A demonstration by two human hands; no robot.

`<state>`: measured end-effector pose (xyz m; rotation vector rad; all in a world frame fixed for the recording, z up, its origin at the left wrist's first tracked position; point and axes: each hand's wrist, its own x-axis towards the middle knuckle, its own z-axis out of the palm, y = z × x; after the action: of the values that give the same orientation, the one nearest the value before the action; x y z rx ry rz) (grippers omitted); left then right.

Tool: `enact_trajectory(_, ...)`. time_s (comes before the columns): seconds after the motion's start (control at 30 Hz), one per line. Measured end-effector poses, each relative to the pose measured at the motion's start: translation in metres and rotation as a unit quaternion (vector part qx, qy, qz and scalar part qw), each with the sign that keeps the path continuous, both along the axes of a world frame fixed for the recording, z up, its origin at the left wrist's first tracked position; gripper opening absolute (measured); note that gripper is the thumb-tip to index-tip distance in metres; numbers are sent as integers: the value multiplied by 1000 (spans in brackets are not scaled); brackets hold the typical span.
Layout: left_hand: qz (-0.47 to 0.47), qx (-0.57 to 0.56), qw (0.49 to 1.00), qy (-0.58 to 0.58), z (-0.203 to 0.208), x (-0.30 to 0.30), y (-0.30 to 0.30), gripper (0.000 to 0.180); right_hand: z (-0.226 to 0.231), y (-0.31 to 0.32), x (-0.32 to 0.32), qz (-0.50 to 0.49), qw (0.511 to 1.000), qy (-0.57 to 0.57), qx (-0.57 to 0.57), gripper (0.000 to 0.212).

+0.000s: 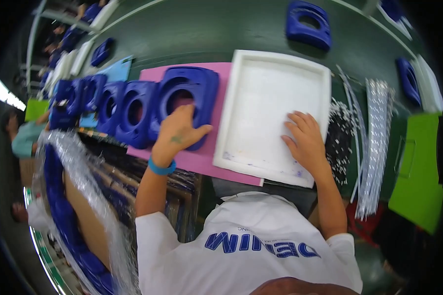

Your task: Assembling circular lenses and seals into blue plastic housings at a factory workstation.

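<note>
Hands on a blue moulded part and a white tray

Head view: the left hand [178, 132] grasps the nearest blue plastic housing [186, 101], a rounded shell with an oval hole, leaning in a row on the pink mat [216, 157] near the desk's front edge; the right hand [306, 140] lies flat and released, steadying the white tray [261, 88].

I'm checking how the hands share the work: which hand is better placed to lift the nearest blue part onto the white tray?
Left. The left hand already grips the nearest blue part; the right hand lies flat in the white tray.
</note>
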<state>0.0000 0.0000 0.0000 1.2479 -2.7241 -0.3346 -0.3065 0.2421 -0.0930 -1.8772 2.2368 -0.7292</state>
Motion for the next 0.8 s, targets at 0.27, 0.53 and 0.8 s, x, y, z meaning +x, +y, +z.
enact_trajectory(0.27,30,27,999,19,18,-33,-9,69,7,-6,-6,27,998,3,-48,35)
enact_trajectory(0.53,-186,-80,979,14,40,-86,75,72,51,-16,-4,13,681,-704,-202,83)
enact_trajectory(0.8,-322,94,942,-2,13,-125,118,94,48,-21,-19,-120,587,-784,-162,40)
